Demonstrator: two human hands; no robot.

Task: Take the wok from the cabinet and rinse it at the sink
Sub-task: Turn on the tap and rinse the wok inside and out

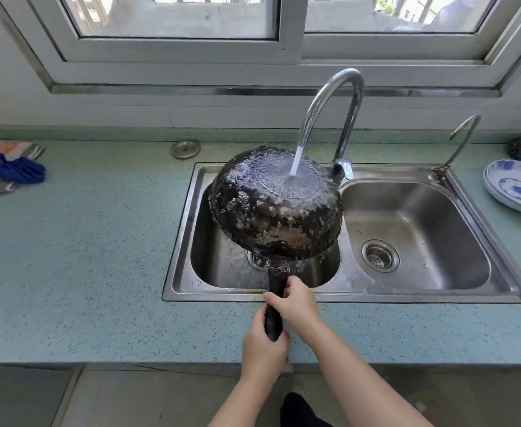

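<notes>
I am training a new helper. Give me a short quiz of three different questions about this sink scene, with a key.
1. True or false: the wok is held bottom-up under running water.
2. Over which basin of the sink is the wok: (a) left, (b) right?
3. Which hands grip the wok handle?

Key: 1 true. 2 a. 3 both, the left hand nearer the handle's end and the right hand nearer the pan.

Glossy steel sink (407, 291), speckled matt counter (83, 257), crusted wet wok (276, 208).
</notes>
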